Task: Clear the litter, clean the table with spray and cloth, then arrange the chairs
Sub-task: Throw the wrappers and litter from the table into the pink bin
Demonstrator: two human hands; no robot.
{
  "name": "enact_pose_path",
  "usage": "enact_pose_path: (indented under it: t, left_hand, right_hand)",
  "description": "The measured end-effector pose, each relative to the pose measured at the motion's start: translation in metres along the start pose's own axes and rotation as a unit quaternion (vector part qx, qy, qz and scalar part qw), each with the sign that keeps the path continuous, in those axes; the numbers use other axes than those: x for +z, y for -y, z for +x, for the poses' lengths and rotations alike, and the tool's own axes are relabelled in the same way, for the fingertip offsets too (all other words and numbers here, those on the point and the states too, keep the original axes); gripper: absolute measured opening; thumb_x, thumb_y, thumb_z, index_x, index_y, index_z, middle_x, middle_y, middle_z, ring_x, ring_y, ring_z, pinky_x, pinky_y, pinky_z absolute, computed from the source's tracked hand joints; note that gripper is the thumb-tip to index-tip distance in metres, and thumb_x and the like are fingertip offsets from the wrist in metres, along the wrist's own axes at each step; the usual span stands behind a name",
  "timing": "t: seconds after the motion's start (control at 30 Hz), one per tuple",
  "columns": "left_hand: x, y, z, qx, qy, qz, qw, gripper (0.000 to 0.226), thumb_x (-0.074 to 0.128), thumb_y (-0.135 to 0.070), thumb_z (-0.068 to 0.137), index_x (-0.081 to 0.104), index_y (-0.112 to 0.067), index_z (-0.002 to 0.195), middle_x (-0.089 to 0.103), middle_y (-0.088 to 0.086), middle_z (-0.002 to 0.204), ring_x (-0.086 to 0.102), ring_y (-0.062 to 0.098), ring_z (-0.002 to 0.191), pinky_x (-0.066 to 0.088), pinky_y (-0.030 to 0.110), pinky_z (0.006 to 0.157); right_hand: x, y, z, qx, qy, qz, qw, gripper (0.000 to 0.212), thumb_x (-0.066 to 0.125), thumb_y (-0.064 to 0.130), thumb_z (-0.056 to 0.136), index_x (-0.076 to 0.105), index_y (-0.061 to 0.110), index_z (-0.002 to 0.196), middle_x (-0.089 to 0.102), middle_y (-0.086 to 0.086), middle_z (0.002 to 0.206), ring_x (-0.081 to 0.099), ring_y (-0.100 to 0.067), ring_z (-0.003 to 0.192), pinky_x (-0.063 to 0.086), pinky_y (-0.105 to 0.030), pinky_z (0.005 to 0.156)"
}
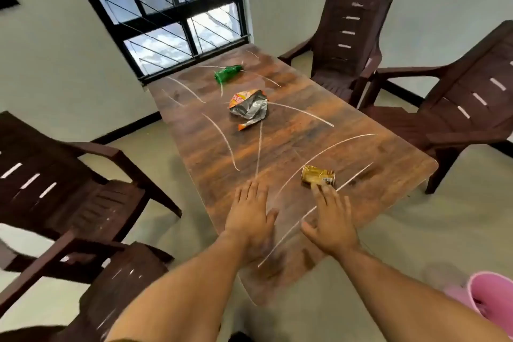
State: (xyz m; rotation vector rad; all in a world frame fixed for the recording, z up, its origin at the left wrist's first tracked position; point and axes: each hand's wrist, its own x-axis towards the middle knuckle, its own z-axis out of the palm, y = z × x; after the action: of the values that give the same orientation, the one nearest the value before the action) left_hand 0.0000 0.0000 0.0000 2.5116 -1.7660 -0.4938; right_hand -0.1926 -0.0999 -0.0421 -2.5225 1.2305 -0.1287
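Now both hands reach over the wooden desk (291, 147), fingers straight and spread: the left hand (251, 212) flat above the near end, the right hand (331, 219) with fingertips touching a crushed gold can (317, 176); farther along lie a crumpled snack wrapper (248, 107) and a green wrapper (227, 73)
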Motion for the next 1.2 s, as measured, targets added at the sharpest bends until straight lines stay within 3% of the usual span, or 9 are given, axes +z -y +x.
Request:
enact_pose_path:
  t: [0.1,0.23,0.33,0.53,0.8,0.9,0.97,1.1,1.2]
  left_hand:
    - [-0.014,0.019,0.040,0.013,-0.017,-0.001,1.000,0.072,0.033,-0.050,0.104,0.007,-0.016,0.162,0.005,0.011,0.170,-0.002,0.028,0.157,0.000,0.046,0.127]
    - [-0.027,0.032,0.066,0.001,-0.032,0.002,0.999,0.076,0.043,-0.042,0.101,0.008,-0.011,0.161,0.008,0.017,0.169,0.002,0.033,0.156,0.004,0.046,0.127]
    - [-0.033,0.080,0.141,0.054,0.001,0.010,0.999,0.077,0.044,-0.041,0.099,0.009,-0.010,0.161,0.009,0.017,0.168,0.005,0.034,0.156,0.007,0.048,0.127]
    - [-0.038,0.130,0.228,0.102,0.037,0.030,0.994,0.073,0.042,-0.036,0.098,0.014,-0.011,0.160,0.012,0.016,0.168,0.010,0.033,0.155,0.009,0.047,0.126]
    - [-0.063,0.166,0.311,0.114,-0.018,0.050,0.992,0.071,0.037,-0.036,0.099,0.012,-0.012,0.161,0.002,0.016,0.169,-0.002,0.035,0.156,-0.004,0.057,0.124]
    - [-0.074,0.179,0.342,0.062,-0.066,0.064,0.994,0.074,0.046,-0.032,0.097,0.015,-0.009,0.160,0.002,0.018,0.169,-0.004,0.038,0.156,-0.007,0.063,0.122]
    - [-0.081,0.193,0.356,0.040,-0.080,0.076,0.993,0.064,0.050,-0.026,0.093,0.034,-0.009,0.153,0.004,0.022,0.168,-0.004,0.041,0.155,-0.008,0.066,0.120]
    - [-0.083,0.221,0.374,0.078,-0.014,0.149,0.986,0.040,0.046,-0.039,0.095,0.061,-0.021,0.128,-0.001,0.023,0.168,-0.013,0.042,0.154,-0.017,0.066,0.116]
    - [-0.082,0.226,0.385,0.095,0.048,0.189,0.976,0.053,0.037,-0.051,0.099,0.053,-0.025,0.142,-0.001,0.017,0.169,-0.015,0.041,0.154,-0.013,0.067,0.118]
  right_hand:
    - [-0.005,-0.003,0.028,0.029,-0.008,-0.045,0.999,0.090,0.065,0.041,0.080,0.024,0.020,0.157,0.024,-0.007,0.164,0.018,-0.027,0.151,0.019,-0.058,0.119]
    - [-0.011,-0.013,0.050,0.066,0.052,-0.111,0.990,0.086,0.060,0.019,0.085,0.016,0.024,0.159,0.018,-0.004,0.166,0.014,-0.027,0.152,0.020,-0.056,0.119]
    - [0.005,-0.002,0.096,0.141,0.072,-0.101,0.982,0.088,0.056,0.013,0.087,0.010,0.028,0.159,0.012,-0.001,0.167,0.010,-0.026,0.153,0.015,-0.054,0.121]
    - [0.019,0.007,0.136,0.214,0.129,-0.123,0.960,0.081,0.051,0.014,0.092,0.009,0.034,0.159,0.013,0.005,0.166,0.010,-0.023,0.153,0.014,-0.048,0.120]
    - [0.015,0.020,0.165,0.255,0.117,-0.147,0.949,0.069,0.042,0.011,0.099,0.016,0.031,0.159,0.034,0.010,0.157,0.022,-0.018,0.149,0.020,-0.039,0.116]
    - [0.020,0.021,0.172,0.266,0.051,-0.116,0.956,0.076,0.061,0.007,0.085,0.035,0.027,0.153,0.052,0.005,0.143,0.036,-0.022,0.141,0.032,-0.044,0.110]
    - [0.027,0.024,0.174,0.255,0.021,-0.112,0.960,0.082,0.074,0.006,0.073,0.045,0.024,0.147,0.059,0.003,0.133,0.043,-0.024,0.134,0.039,-0.047,0.105]
    - [0.041,0.040,0.182,0.233,0.001,-0.099,0.967,0.079,0.077,0.009,0.072,0.048,0.022,0.145,0.060,0.001,0.131,0.047,-0.025,0.132,0.042,-0.050,0.104]
    - [0.046,0.047,0.186,0.241,0.007,-0.086,0.967,0.079,0.076,0.011,0.073,0.048,0.023,0.146,0.060,0.001,0.133,0.048,-0.025,0.132,0.042,-0.050,0.105]
